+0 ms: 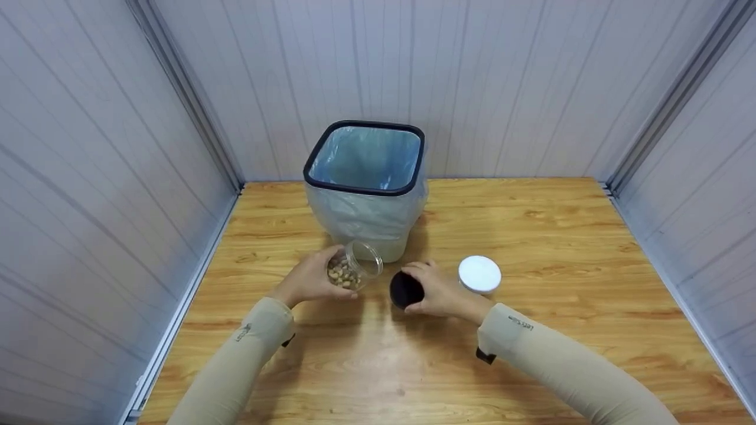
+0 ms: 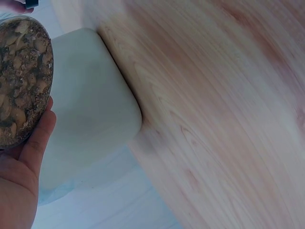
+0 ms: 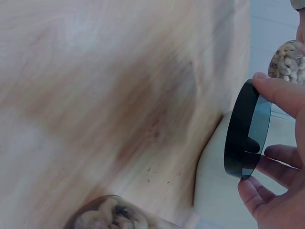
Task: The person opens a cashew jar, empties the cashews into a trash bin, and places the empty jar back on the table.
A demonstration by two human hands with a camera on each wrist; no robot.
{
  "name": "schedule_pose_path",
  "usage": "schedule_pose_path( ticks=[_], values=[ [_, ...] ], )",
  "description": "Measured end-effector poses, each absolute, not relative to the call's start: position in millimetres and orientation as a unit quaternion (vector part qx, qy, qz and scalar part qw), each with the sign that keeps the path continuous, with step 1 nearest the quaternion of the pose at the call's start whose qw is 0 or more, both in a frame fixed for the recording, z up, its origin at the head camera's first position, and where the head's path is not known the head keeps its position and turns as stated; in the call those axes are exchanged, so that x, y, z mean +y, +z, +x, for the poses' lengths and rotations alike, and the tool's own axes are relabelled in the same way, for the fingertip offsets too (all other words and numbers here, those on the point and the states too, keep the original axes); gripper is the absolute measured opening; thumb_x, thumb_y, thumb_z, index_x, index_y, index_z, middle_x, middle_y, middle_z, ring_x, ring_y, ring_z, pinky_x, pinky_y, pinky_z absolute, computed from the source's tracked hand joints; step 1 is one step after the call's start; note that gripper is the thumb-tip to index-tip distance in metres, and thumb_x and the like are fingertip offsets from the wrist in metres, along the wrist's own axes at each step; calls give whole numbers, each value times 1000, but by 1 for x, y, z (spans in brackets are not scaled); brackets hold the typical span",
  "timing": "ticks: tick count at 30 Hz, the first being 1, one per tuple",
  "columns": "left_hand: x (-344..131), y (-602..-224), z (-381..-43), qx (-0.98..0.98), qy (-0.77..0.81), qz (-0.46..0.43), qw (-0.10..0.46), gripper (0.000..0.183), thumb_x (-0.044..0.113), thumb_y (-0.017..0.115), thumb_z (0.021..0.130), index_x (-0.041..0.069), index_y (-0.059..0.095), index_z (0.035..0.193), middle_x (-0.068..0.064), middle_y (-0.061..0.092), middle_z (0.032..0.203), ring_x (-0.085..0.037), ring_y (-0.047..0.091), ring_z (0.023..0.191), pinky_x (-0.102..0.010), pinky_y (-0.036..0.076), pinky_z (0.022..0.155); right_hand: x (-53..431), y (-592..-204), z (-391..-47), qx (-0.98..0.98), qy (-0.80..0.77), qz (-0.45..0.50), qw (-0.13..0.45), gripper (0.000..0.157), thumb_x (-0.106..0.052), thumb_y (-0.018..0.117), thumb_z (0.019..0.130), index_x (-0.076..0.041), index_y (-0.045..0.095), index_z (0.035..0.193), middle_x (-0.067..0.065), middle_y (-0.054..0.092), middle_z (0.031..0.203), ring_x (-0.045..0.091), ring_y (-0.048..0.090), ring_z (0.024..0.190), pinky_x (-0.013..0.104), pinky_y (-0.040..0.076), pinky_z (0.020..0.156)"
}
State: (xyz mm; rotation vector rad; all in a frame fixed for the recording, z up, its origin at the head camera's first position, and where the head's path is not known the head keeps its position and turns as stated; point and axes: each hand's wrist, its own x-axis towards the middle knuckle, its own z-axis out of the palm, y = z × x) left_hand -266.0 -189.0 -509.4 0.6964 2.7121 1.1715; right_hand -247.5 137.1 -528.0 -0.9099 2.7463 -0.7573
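In my left hand (image 1: 314, 277) I hold a clear jar (image 1: 365, 260) lying tilted, its open mouth facing right. Pale and brown nut-like pieces (image 1: 342, 273) gather at the jar's bottom, which fills the left edge of the left wrist view. My right hand (image 1: 440, 290) grips a round black lid (image 3: 239, 133) by its edge, thumb on one side and fingers on the other. The lid stands on edge in the right wrist view, a short distance from the jar's mouth. Just right of that hand is a white-topped jar (image 1: 479, 274); similar pieces show through its side (image 3: 112, 214).
A pale bin (image 1: 384, 245) with a black rim (image 1: 364, 190) and a translucent bag liner stands behind both hands, close to the tilted jar. The wood-grain table (image 1: 531, 224) is bordered by white panel walls (image 1: 472, 88) at the back and sides.
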Motion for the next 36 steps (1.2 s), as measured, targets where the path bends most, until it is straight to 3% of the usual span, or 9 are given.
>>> schedule_pose_path(
  ticks=[14, 23, 36],
  values=[
    [-188, -514, -266, 892, 389, 222, 64, 98, 36, 105, 66, 6, 61, 147, -6, 73, 128, -23, 69, 114, -48, 59, 106, 138, -547, -250, 920, -246, -293, 83, 87, -29, 97, 83, 5, 57, 152, 23, 60, 154, 45, 53, 139, 66, 46, 115],
    [-187, -512, -265, 893, 386, 220, 65, 100, 37, 105, 66, 5, 60, 149, -8, 73, 130, -25, 69, 116, -49, 58, 107, 137, -558, -250, 921, -241, -288, 102, 84, -28, 96, 84, 3, 58, 151, 22, 63, 151, 45, 56, 133, 60, 50, 111],
    [-186, -514, -267, 887, 395, 227, 72, 104, 40, 105, 65, 2, 59, 150, -9, 72, 131, -26, 68, 117, -49, 58, 108, 139, -574, -249, 917, -266, -276, 114, 84, -28, 98, 82, 1, 58, 151, 18, 62, 152, 41, 53, 132, 59, 51, 109]
  ],
)
